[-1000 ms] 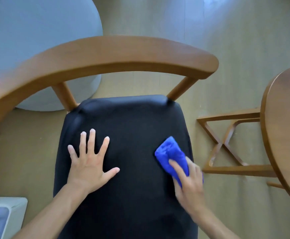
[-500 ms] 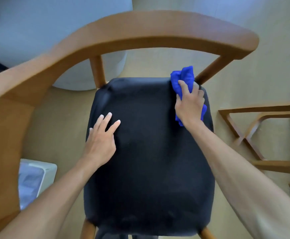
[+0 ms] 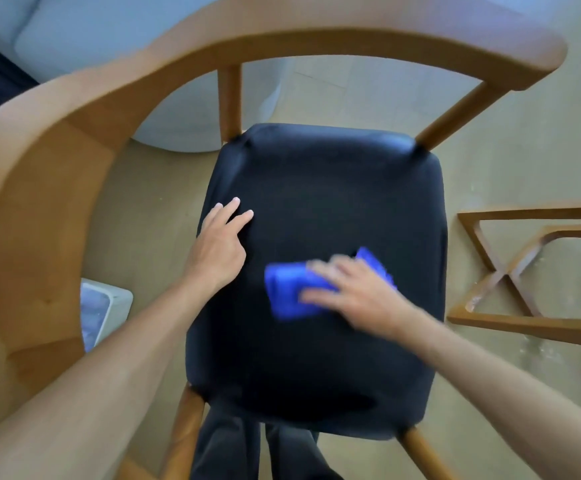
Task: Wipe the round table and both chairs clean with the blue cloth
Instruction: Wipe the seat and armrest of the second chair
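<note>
The blue cloth [image 3: 292, 292] lies bunched at mid-frame on the chair's black seat [image 3: 334, 188], pressed flat under the right hand [image 3: 355, 292]. The left hand [image 3: 218, 247] rests open. Soft and light, the cloth is best palmed whole.

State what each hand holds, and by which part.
Right hand presses the bunched blue cloth from above, fingers spread across its top. Left hand holds nothing.
</note>
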Demonstrator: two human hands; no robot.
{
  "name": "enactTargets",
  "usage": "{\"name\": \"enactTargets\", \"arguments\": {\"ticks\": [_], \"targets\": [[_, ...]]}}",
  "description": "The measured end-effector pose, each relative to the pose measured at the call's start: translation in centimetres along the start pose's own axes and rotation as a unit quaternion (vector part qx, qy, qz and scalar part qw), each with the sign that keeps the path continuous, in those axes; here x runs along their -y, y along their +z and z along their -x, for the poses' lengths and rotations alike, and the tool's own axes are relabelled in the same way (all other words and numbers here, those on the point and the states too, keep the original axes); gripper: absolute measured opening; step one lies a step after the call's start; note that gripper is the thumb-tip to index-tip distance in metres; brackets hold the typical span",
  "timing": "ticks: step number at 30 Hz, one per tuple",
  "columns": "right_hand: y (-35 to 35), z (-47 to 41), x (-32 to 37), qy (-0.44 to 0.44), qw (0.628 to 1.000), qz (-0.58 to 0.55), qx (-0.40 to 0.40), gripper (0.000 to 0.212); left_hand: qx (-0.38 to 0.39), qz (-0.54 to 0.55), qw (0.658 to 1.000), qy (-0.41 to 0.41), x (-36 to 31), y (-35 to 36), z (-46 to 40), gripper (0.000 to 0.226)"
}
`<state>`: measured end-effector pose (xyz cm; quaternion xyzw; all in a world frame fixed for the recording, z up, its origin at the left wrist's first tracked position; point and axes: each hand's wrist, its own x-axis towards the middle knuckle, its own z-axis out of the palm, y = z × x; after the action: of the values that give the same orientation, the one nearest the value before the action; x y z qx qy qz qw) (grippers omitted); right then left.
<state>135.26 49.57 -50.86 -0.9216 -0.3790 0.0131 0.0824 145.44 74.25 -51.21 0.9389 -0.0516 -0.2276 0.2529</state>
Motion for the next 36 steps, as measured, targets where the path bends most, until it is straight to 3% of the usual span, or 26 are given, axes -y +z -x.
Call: {"name": "enactTargets", "arguments": {"ticks": [2,4,6,9,12,16,19,21,23,25,26,27,32,36], "targets": [[-0.4,-5.8,-4.1,0.218,0.974,0.022,-0.051,0.048,-0.008,0.036,0.999,-0.011,0.2,-0.7,-0.1,0.064],[-0.7,-11.0,-6.2,0.409,0.91,-0.003,-0.063,0.049,-0.005,0.058,0.998,-0.023,0.4,-1.2,0.1,0.066],[-0.4,-13.2,-5.0,0.471,0.88,-0.016,-0.062,0.049,0.0,0.073,0.997,-0.033,0.3,-1.7,0.3,0.066],[0.8,-10.1,2.6,0.323,0.942,-0.038,-0.079,0.051,-0.004,0.092,0.995,-0.045,-0.1,-2.3,0.0,0.065],[2.2,-2.0,12.0,0.106,0.99,-0.089,0.007,0.047,0.013,0.108,0.993,-0.054,-0.1,-2.4,-0.1,0.063],[1.9,4.4,13.6,-0.123,0.978,-0.073,0.152,0.029,0.039,0.109,0.992,-0.053,0.3,-2.1,0.0,0.061],[0.9,2.1,8.6,-0.178,0.977,-0.083,0.089,0.033,0.048,0.094,0.994,-0.035,0.5,-1.8,0.2,0.066],[0.4,-1.0,4.4,-0.084,0.995,-0.041,0.017,0.04,0.043,0.088,0.995,-0.028,0.5,-1.6,0.3,0.066],[-0.1,-4.7,0.6,0.138,0.99,-0.019,-0.036,0.048,0.04,0.1,0.993,-0.039,0.6,-1.5,0.1,0.064],[-0.2,-8.2,-1.0,0.376,0.923,-0.039,-0.064,0.051,0.042,0.127,0.989,-0.064,0.9,-1.8,-0.1,0.061],[0.0,-9.5,-0.4,0.441,0.893,-0.047,-0.073,0.052,0.046,0.144,0.986,-0.074,0.9,-2.0,-0.2,0.06],[0.3,-10.1,1.0,0.454,0.887,-0.045,-0.079,0.053,0.052,0.163,0.982,-0.079,0.9,-2.2,-0.2,0.06],[2.3,-6.7,13.0,0.185,0.976,-0.112,-0.037,0.051,0.044,0.231,0.969,-0.081,-0.6,-2.6,-0.6,0.05],[2.8,-1.5,15.8,-0.067,0.98,-0.127,0.135,0.046,0.093,0.065,0.993,-0.021,-0.3,-1.6,-0.3,0.05]]}}
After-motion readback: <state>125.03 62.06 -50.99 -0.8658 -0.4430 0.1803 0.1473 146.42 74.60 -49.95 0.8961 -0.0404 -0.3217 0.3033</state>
